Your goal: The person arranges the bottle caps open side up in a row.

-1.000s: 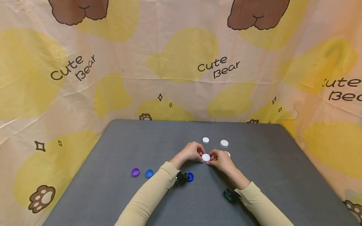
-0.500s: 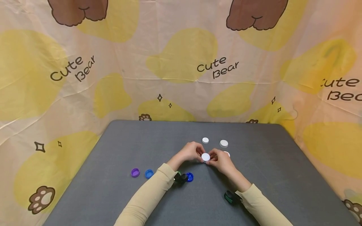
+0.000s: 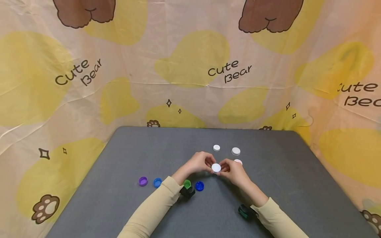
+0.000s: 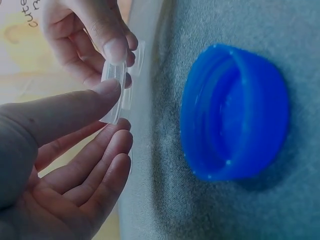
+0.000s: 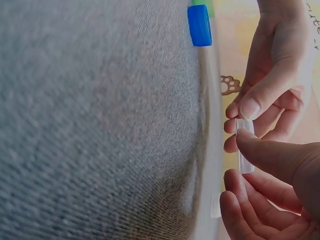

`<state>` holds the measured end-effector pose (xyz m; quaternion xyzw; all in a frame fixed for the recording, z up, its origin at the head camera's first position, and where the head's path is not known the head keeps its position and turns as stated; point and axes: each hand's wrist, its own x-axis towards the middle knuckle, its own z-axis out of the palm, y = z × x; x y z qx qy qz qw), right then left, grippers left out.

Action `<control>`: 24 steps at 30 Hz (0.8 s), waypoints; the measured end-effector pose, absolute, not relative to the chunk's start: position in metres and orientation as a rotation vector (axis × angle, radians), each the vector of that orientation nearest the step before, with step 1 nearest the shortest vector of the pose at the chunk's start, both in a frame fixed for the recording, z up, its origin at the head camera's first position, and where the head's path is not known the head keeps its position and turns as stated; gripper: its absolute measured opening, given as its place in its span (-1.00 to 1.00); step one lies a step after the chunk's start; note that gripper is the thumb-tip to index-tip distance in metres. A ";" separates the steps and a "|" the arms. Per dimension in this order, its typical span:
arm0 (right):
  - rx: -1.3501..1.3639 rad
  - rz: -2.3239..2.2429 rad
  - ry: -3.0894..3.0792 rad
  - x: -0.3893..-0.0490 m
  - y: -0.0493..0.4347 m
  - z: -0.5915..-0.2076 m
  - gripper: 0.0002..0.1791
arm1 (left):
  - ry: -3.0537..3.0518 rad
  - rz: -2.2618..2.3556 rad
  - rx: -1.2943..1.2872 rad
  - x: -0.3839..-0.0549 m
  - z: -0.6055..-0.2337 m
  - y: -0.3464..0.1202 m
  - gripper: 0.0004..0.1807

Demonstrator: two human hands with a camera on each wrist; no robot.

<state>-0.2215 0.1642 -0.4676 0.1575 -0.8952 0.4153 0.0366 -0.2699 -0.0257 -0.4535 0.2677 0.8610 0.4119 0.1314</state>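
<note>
Both hands pinch one white bottle cap [image 3: 216, 168] between them over the right-middle of the grey table. My left hand [image 3: 198, 162] holds its left edge, and my right hand [image 3: 236, 172] its right edge. In the left wrist view, the left thumb [image 4: 75, 107] lies against the cap's flat side, and the right thumb presses close by. Seen from the right wrist, the cap [image 5: 245, 155] stands edge-on between the thumbs, its ribbed side whitish and translucent. A dark blue cap [image 4: 240, 115] lies hollow side up near the left wrist.
Farther back lie white caps, one at the left [image 3: 216, 148] and another at the right [image 3: 235, 151]. A third white cap [image 3: 238, 162] is partly behind the right hand. A purple cap [image 3: 143, 181], a lighter blue cap [image 3: 157, 182] and a green cap [image 3: 187, 183] lie left of the dark blue one.
Both hands have come slightly nearer the person with the white cap. The left forearm has shifted a little left and down, so the green cap and the whole dark blue cap now show.
</note>
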 end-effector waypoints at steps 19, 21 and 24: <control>0.662 1.305 -2.747 -0.206 0.168 -0.465 -0.72 | 2.493 1.211 0.811 -0.247 -0.455 -0.033 -0.73; 0.683 1.306 -2.745 -0.205 0.169 -0.465 -0.72 | 2.495 1.204 0.818 -0.245 -0.456 -0.034 -0.74; 0.699 1.298 -2.749 -0.204 0.170 -0.466 -0.73 | 2.496 1.201 0.832 -0.243 -0.458 -0.035 -0.75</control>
